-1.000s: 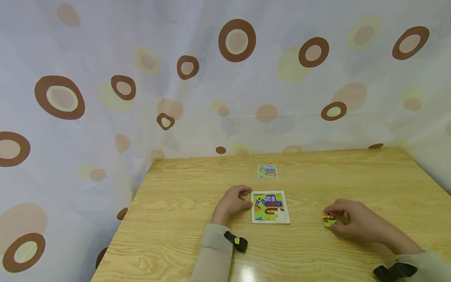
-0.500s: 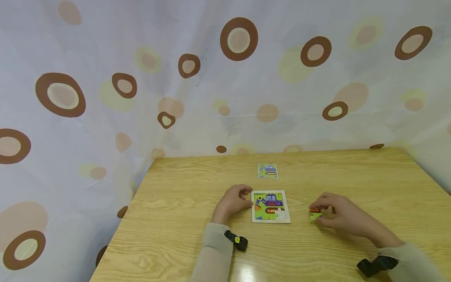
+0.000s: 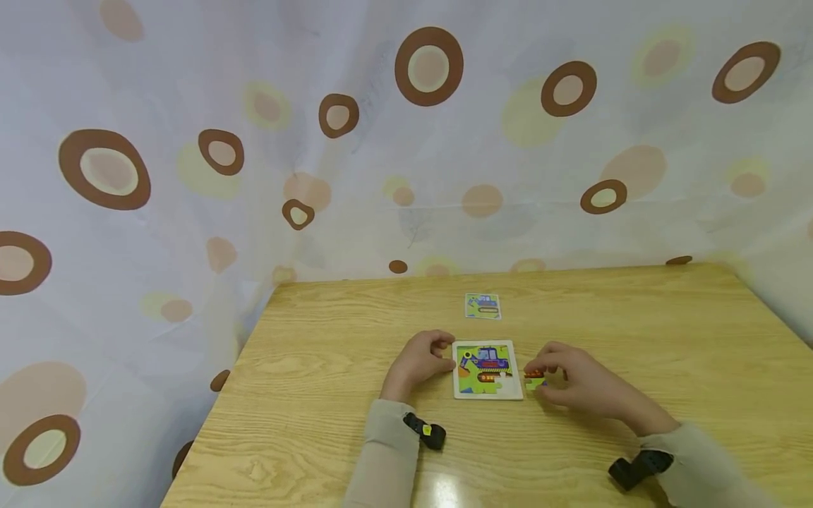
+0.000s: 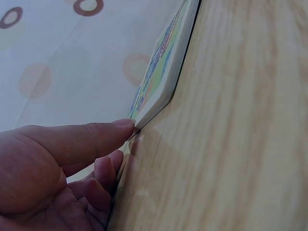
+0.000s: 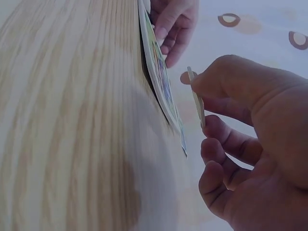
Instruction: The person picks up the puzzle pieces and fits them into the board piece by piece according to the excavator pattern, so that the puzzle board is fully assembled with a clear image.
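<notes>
A square jigsaw puzzle tray (image 3: 510, 389) with a pale rim lies on the table in the head view, showing a blue digger on green; its lower right part is bare. At the tray's left edge rests my left hand (image 3: 417, 365), its straight thumb touching the rim (image 4: 166, 89) in the left wrist view while other fingers bend loosely. My right hand (image 3: 583, 384) pinches a green, red and orange puzzle piece (image 3: 536, 382) just right of the tray. Seen from the right wrist, that piece (image 5: 197, 101) is held edge-on between thumb and fingertips, above the table and apart from the tray.
Behind the tray lies a small picture card (image 3: 483, 306) with the same digger. The wooden table (image 3: 305, 395) meets a pale patterned curtain (image 3: 356, 169) at its back. A black wrist strap with a camera sits on each sleeve.
My right hand has carried the puzzle piece leftward across the table, from well right of the tray to close beside it. The left hand and the tray have stayed in place.
</notes>
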